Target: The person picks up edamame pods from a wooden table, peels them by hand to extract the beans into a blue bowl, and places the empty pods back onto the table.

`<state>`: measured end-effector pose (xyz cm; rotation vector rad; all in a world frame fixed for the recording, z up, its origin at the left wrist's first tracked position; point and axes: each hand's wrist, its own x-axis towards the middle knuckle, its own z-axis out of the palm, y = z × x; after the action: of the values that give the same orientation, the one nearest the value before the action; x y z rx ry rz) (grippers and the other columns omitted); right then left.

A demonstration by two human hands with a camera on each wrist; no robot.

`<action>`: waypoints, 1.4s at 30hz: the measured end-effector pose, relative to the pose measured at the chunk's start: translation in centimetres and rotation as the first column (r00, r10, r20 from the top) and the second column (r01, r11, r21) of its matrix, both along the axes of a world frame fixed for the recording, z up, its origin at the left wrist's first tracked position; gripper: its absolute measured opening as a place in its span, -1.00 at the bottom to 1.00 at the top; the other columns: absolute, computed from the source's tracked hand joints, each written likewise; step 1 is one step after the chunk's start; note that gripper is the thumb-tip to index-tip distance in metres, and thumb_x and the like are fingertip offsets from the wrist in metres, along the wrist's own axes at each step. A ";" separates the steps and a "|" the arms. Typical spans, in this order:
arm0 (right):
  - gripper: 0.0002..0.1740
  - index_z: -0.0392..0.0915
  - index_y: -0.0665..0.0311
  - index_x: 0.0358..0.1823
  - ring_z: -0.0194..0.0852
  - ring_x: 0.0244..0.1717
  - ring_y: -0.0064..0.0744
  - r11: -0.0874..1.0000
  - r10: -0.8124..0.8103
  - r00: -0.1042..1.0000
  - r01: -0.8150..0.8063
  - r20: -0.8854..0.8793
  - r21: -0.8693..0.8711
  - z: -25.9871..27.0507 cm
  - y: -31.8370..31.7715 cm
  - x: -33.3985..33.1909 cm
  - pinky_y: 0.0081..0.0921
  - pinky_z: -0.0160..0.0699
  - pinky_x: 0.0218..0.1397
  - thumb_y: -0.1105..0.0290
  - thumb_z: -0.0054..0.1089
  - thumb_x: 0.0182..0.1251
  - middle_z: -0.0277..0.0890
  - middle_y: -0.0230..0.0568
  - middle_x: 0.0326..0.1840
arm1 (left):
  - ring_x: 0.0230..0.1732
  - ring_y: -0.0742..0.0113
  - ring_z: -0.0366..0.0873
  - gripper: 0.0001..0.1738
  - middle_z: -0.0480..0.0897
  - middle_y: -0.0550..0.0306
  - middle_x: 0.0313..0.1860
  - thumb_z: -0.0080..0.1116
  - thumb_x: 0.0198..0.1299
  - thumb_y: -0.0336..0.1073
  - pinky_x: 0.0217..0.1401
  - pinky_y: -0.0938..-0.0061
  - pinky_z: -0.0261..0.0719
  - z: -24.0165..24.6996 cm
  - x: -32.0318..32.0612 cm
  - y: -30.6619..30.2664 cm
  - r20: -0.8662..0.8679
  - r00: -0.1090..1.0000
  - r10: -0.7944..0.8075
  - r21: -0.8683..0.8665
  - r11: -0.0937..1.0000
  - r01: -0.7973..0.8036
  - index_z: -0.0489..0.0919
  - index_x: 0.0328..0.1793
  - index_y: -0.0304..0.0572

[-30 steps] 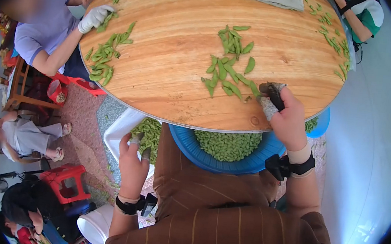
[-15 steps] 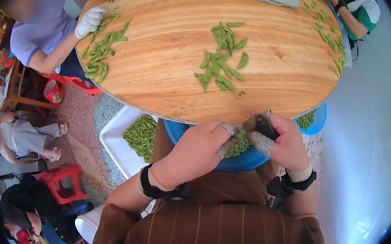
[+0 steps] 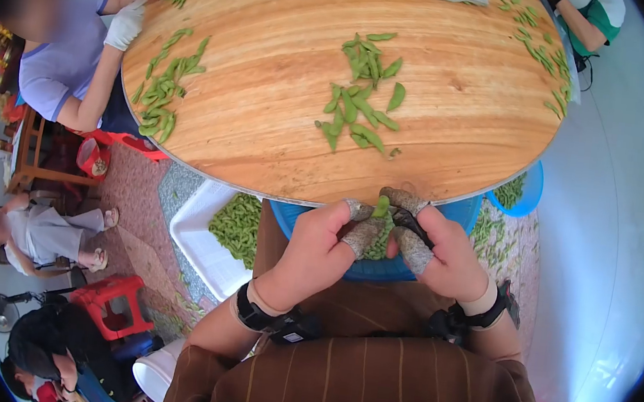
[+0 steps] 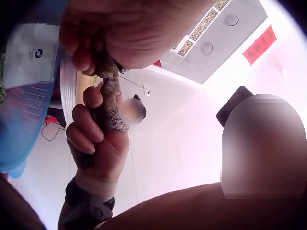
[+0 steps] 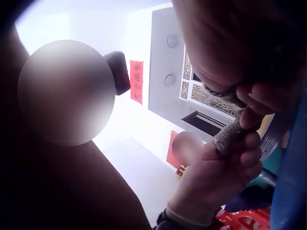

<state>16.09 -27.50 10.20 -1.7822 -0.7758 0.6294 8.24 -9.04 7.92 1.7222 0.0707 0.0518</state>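
In the head view a green soybean pod [image 3: 382,206] shows between my two hands, over the near edge of the table. My left hand [image 3: 313,246] pinches it with thumb and finger, both wearing worn grey wraps. Opposite, my right hand [image 3: 451,255] grips at the pod's other side, its wrapped fingertips right against it; a black piece lies between those fingers. Below the hands is a blue basin [image 3: 286,214] with shelled green beans [image 3: 380,248], partly hidden by the fingers. Both wrist views show the hands meeting fingertip to fingertip, the pod itself hidden there.
A round wooden table [image 3: 270,101] carries loose pods [image 3: 359,111] in the middle and more along its rim. On the left stands a white crate [image 3: 196,239] of green pods or beans; a second blue basin [image 3: 528,193] is right. A person in lilac [image 3: 69,65] sits left.
My right hand has come back from the pods on the table, and my left hand has risen from beside the crate to meet it. The joined hands have since shifted slightly left.
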 end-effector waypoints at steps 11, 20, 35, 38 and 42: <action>-0.66 0.37 0.24 0.20 0.09 -0.67 -0.78 0.960 0.196 0.484 0.080 -0.853 0.267 -0.6 -0.8 0.5 -0.78 0.08 -0.67 0.40 -0.06 0.44 0.34 -0.44 -0.49 | -0.42 0.46 0.54 -0.81 0.58 0.17 -0.40 0.16 0.21 -0.40 -0.41 0.53 0.50 0.0 0.4 1.0 0.390 0.902 -0.187 0.540 0.840 -0.059 0.59 -0.06 -0.28; -0.69 0.35 0.20 0.17 0.12 -0.66 -0.76 0.970 0.129 0.413 0.134 -0.902 0.201 0.4 -1.2 -0.2 -0.76 0.14 -0.66 0.36 -0.04 0.46 0.34 -0.41 -0.48 | -0.41 0.48 0.54 -0.70 0.61 0.17 -0.27 0.19 0.26 -0.30 -0.41 0.60 0.50 -1.0 0.0 0.4 -0.128 0.925 -0.358 -0.685 0.706 0.178 0.56 0.06 -0.30; -0.64 0.38 0.23 0.18 0.23 -0.62 -0.76 0.983 0.077 0.711 0.064 -0.699 0.173 -0.5 -1.2 -0.8 -0.73 0.26 -0.60 0.32 0.01 0.41 0.38 -0.44 -0.47 | -0.41 0.48 0.55 -0.82 0.60 0.20 -0.37 -0.10 0.38 -0.40 -0.35 0.60 0.50 -0.6 -0.9 0.5 -0.345 0.886 -0.309 -0.708 0.706 -0.029 0.56 -0.13 -0.27; -0.68 0.46 0.27 0.01 0.36 -0.56 -0.59 0.994 -0.088 0.951 0.104 -0.297 0.041 -1.3 -1.1 -0.8 -0.60 0.36 -0.52 0.32 0.17 0.29 0.40 -0.35 -0.47 | -0.42 0.49 0.55 -0.82 0.60 0.23 -0.37 -0.11 0.36 -0.44 -0.36 0.62 0.49 -0.7 -1.1 0.1 -0.266 0.935 -0.235 -0.306 0.940 0.149 0.55 -0.14 -0.26; -0.69 0.48 0.31 -0.27 0.51 -0.39 -0.09 0.995 -0.100 0.874 0.103 0.476 0.020 -1.8 -0.2 -0.5 -0.28 0.49 -0.34 0.39 0.38 -0.04 0.46 -0.10 -0.40 | -0.46 0.47 0.54 -0.87 0.58 0.19 -0.41 -0.07 0.27 -0.51 -0.40 0.57 0.50 -0.7 -1.2 -0.3 -0.133 0.953 -0.271 0.031 0.960 0.277 0.53 -0.24 -0.28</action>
<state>15.54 -27.71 8.44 -1.9975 -0.9996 0.1130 7.07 -9.31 7.20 1.7691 -0.0766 -0.2653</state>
